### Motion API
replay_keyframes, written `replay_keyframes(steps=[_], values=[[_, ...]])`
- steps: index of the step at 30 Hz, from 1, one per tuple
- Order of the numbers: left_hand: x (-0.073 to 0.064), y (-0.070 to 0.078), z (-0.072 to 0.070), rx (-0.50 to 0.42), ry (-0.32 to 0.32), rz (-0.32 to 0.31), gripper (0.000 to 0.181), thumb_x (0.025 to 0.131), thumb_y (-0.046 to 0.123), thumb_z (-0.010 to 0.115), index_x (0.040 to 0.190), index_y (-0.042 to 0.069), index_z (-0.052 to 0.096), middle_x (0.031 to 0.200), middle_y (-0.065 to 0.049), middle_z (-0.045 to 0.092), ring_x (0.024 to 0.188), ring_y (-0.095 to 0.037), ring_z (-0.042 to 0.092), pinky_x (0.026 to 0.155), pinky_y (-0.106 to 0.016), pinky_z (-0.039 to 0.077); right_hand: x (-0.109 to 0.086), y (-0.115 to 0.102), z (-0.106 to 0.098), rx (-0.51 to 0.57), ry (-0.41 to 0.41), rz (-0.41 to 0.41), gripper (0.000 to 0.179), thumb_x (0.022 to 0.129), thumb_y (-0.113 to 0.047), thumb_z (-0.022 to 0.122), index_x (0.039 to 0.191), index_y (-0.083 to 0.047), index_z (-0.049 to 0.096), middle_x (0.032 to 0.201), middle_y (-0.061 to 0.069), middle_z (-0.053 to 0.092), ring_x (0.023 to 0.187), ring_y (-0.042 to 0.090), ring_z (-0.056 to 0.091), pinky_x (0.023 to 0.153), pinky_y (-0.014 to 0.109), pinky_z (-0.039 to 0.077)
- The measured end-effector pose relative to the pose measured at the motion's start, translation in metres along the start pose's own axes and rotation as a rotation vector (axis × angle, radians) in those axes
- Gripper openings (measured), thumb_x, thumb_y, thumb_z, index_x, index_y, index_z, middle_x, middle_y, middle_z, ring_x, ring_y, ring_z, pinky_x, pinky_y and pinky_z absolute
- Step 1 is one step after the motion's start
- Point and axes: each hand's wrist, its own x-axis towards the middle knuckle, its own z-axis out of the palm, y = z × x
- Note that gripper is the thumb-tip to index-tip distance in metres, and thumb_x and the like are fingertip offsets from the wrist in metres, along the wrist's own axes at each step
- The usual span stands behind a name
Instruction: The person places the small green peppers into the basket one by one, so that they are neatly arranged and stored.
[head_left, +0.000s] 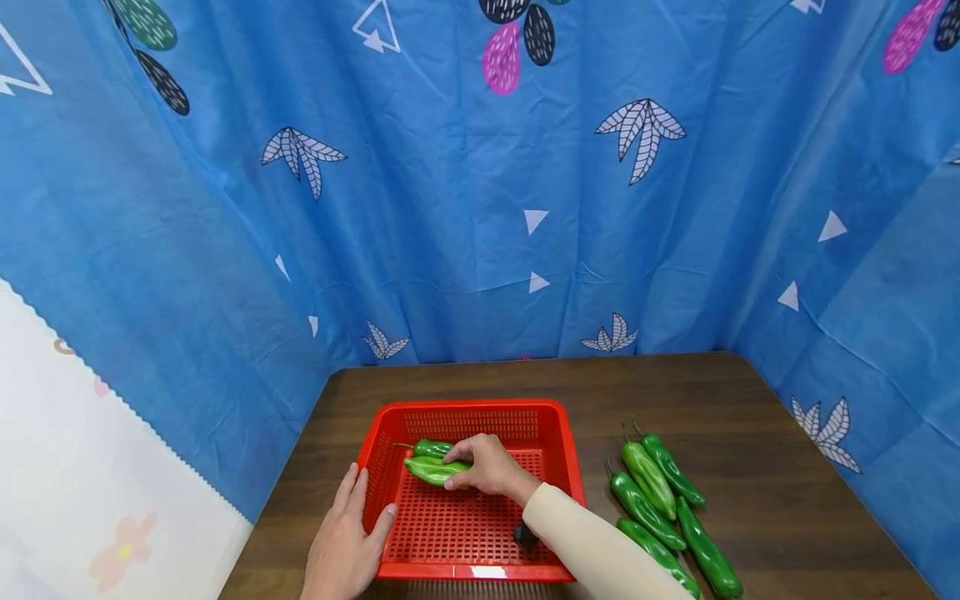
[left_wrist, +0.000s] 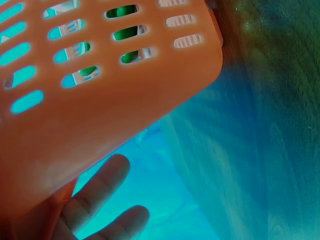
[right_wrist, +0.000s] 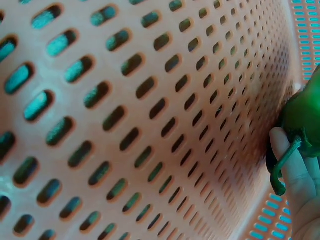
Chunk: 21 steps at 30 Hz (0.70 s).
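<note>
My right hand reaches into a red plastic basket and pinches a light green pepper between thumb and fingers. Behind that pepper lies a darker green pepper. In the right wrist view a pepper shows its curled stem beside the fingers. At the basket's left side is my left hand, its fingers straight along the rim and its thumb apart toward the inside. The left wrist view shows two extended fingers next to the slotted basket wall.
Several green peppers lie in a loose group on the brown wooden table, right of the basket. A small black object shows by the right sleeve. A blue patterned curtain hangs behind and around the table.
</note>
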Motion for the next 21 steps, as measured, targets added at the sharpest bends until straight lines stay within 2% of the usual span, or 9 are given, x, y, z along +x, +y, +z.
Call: replay_keyframes(steps=[6, 15, 21], values=[[0.0007, -0.0006, 0.0017, -0.003, 0.005, 0.009, 0.093, 0.096, 0.072, 0.037, 0.159, 0.004, 0.026, 0.169, -0.014, 0.015, 0.142, -0.049, 0.039, 0.106, -0.067, 0.039, -0.0009, 0.0013, 0.0, -0.008, -0.016, 0.006, 0.029, 0.076, -0.028, 0.088, 0.103, -0.027, 0.079, 0.105, -0.011, 0.076, 0.099, 0.005, 0.069, 0.086, 0.025, 0.056], [0.0004, 0.0008, -0.0022, 0.01, -0.011, -0.005, 0.092, 0.097, 0.069, 0.04, 0.159, 0.002, 0.024, 0.168, -0.016, 0.014, 0.143, -0.048, 0.038, 0.107, -0.066, 0.039, 0.0017, 0.0012, 0.0003, -0.088, -0.028, -0.063, 0.03, 0.076, -0.03, 0.088, 0.104, -0.023, 0.079, 0.102, -0.012, 0.077, 0.101, 0.004, 0.069, 0.086, 0.021, 0.055], [0.001, 0.0017, -0.0018, 0.016, -0.032, -0.019, 0.096, 0.095, 0.073, 0.038, 0.159, 0.003, 0.023, 0.168, -0.016, 0.014, 0.142, -0.049, 0.038, 0.106, -0.068, 0.039, 0.0018, 0.0018, 0.0006, -0.133, -0.02, -0.056, 0.03, 0.076, -0.031, 0.088, 0.104, -0.023, 0.079, 0.103, -0.012, 0.076, 0.102, 0.003, 0.068, 0.087, 0.021, 0.054]])
